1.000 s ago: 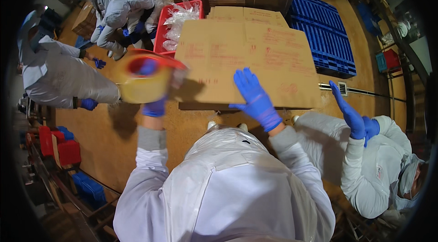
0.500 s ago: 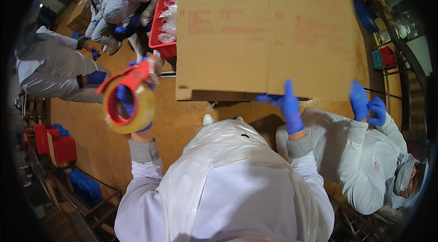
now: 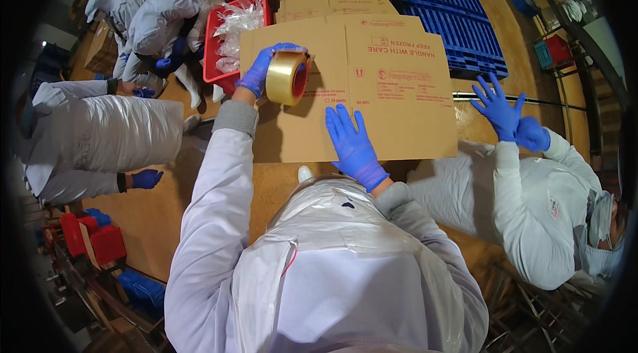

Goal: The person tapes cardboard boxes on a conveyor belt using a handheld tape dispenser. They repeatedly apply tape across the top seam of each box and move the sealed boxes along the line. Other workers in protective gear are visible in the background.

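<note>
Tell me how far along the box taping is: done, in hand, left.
Done: the flattened cardboard box lies flat and squared in front of the person. In hand: the left hand holds the tape roll against the box near its left end, while the right hand presses flat on its near edge. Left: no tape strip shows on the cardboard yet, so the taping itself looks not yet done.

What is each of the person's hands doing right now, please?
Left hand: closed on the tape roll.
Right hand: open, flat on the cardboard box.

Left hand (image 3: pixel 260 71) gripping tape roll (image 3: pixel 286 78), right hand (image 3: pixel 352 145) flat on cardboard box (image 3: pixel 392 100)
</note>
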Demonstrator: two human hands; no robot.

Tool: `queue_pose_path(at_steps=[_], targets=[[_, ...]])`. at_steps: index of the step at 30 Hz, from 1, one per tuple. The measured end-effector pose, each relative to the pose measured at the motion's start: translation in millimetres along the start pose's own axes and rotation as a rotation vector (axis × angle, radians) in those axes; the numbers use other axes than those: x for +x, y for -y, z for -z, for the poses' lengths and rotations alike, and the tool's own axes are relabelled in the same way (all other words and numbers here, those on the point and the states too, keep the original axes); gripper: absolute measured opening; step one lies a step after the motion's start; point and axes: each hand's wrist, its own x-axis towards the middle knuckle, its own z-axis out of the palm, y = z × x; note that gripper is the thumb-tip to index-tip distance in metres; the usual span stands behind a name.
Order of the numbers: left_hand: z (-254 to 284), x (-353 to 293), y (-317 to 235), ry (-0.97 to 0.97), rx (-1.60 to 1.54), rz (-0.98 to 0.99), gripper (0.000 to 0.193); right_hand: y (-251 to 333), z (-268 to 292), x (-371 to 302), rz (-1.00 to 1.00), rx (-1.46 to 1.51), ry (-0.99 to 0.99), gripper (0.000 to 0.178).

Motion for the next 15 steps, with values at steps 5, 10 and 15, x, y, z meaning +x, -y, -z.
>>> queue_pose_path(at_steps=[5,10,15], targets=[[-56.5,-69.3,-2.7,-0.062,0.003,0.174,0.026,-7.6,-9.8,-1.7,-0.044,0.025,-0.013,0.093],[-69.2,-133.3,8.5,0.06,0.459,-0.062,0.029,-10.9,0.4,-0.9,-0.024,0.092,0.028,0.09],[-7.7,-115.2,102.3,-0.318,-0.153,0.023,0.034,-7.8,6.4,3.1,-0.005,0.158,-0.022,0.093]])
